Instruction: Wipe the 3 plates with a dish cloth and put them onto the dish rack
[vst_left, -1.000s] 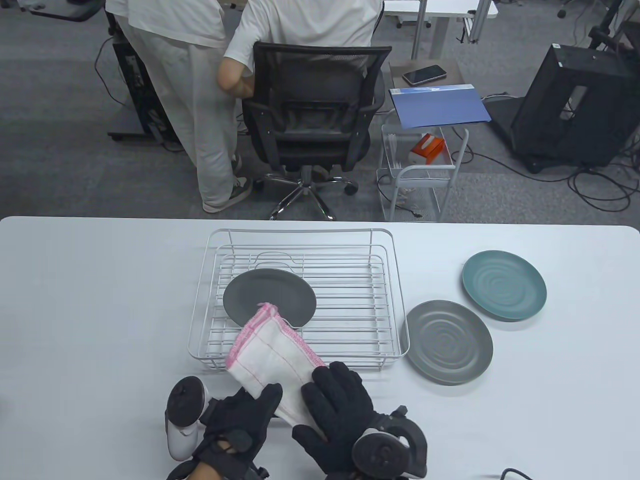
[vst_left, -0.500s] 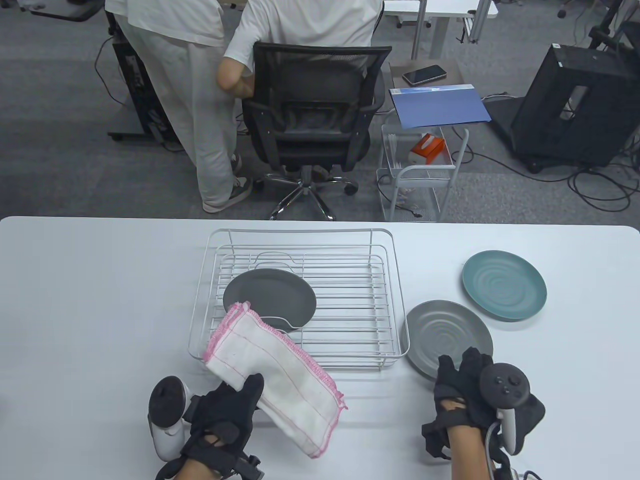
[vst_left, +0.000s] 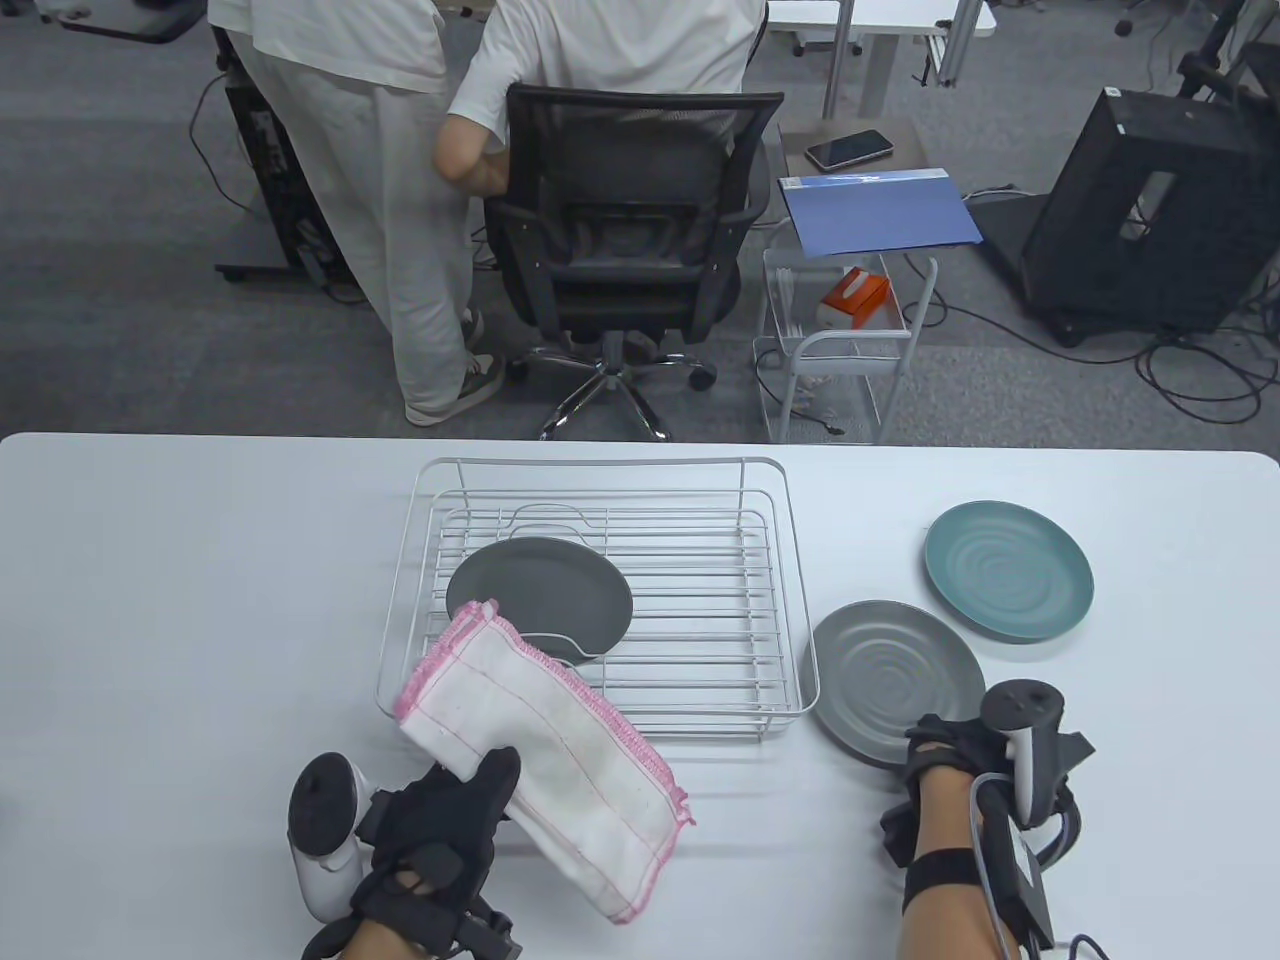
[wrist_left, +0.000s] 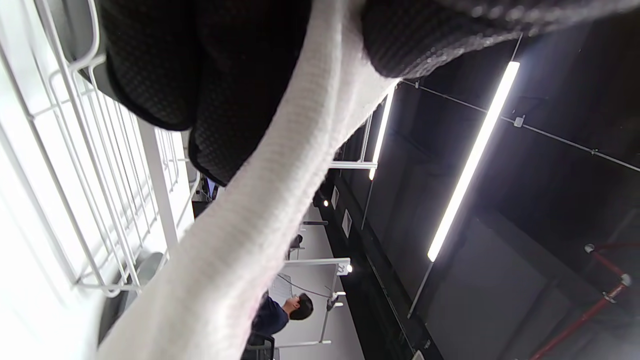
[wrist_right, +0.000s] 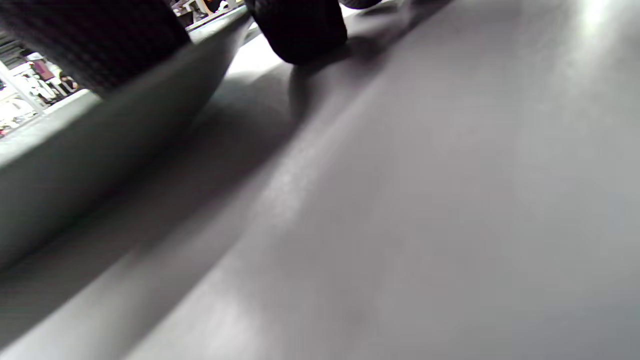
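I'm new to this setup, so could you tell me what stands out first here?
The white cloth with pink edging, held up by the left hand in front of the wire rack. A dark plate lies in the rack; the right hand is at the near rim of the grey plate, beside a teal plate.

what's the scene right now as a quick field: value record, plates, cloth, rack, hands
plates in rack: one, the dark grey plate
plates on table: two, the grey plate and the teal plate
dish rack: white wire, middle of the white table
dish cloth: white with pink edging, held up, far end over the rack's near left corner
left hand: grips the dish cloth
right hand: at the grey plate's near edge, fingers on its rim; firmness of grip unclear
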